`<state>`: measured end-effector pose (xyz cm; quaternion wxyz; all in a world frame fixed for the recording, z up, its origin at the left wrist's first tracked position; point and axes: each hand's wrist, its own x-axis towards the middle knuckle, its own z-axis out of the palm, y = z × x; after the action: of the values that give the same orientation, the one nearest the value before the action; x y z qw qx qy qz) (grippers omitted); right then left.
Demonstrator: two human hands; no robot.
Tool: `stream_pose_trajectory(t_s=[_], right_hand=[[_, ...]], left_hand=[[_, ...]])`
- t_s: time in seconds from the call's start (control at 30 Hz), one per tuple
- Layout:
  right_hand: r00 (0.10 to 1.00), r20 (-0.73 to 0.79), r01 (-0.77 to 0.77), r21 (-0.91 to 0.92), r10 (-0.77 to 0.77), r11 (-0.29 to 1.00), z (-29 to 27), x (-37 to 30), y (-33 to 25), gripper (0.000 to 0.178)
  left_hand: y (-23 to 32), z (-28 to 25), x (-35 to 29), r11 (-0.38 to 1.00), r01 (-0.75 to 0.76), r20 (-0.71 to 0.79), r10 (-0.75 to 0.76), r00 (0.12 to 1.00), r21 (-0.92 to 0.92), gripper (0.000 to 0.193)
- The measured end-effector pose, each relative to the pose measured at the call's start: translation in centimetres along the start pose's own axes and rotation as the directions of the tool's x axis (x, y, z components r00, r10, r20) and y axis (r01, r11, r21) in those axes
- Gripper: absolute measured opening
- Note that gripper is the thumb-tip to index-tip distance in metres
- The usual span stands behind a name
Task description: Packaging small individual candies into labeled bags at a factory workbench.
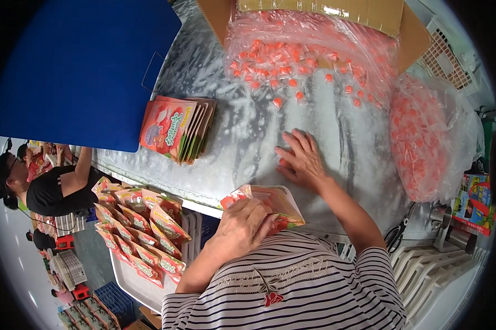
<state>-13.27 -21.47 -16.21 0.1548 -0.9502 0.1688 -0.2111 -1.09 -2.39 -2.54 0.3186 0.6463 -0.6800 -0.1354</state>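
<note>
We see the left hand closed around a colourful stand-up plastic pouch, mouth held open, at the near edge of the grey metal table, just above the striped shirt. The right hand lies flat and spread on the table top, fingers pressing on what look like a few small orange-and-white wrapped candies; it grips nothing firmly, and we can't tell exactly how many sit under the palm. Our read: pouch filling is in hand, at the gather-candies step. Next move likely calls for curling the right fingers over the candies and sliding them back toward the near edge into the open pouch mouth, while the left keeps that mouth wide. Supply: a loose scatter of orange candies spills from a clear plastic bag in the open cardboard box at the far edge; a second clear bag full of candies bulges at the right edge. A fanned stack of flat empty pouches rests toward the left edge, beside a blue panel. Below the near-left corner a white tray holds rows of filled pouches. Another person in a black top works at left, well apart. Nothing blocks the path between right hand and pouch.
</note>
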Motion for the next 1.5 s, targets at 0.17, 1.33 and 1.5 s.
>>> stream_pose_trajectory(t_s=[0.17,1.33,1.5], right_hand=[[0.992,-0.123,-0.019,0.004,0.019,1.000,-0.1,-1.2,0.7,0.031],[0.888,0.441,-0.051,0.372,-0.128,0.927,-12.7,2.2,-9.7,0.043],[0.781,0.570,-0.368,0.751,-0.256,0.549,-11.9,4.8,-6.3,0.024]], left_hand=[[-0.1,-0.4,0.0,0.999,0.038,0.021,-0.038,0.999,0.002,0.011],[-0.3,-1.1,0.8,0.989,-0.146,-0.070,0.144,0.987,-0.024,0.028],[-0.7,-1.8,0.9,0.992,-0.124,-0.082,0.123,0.989,-0.007,0.015]])
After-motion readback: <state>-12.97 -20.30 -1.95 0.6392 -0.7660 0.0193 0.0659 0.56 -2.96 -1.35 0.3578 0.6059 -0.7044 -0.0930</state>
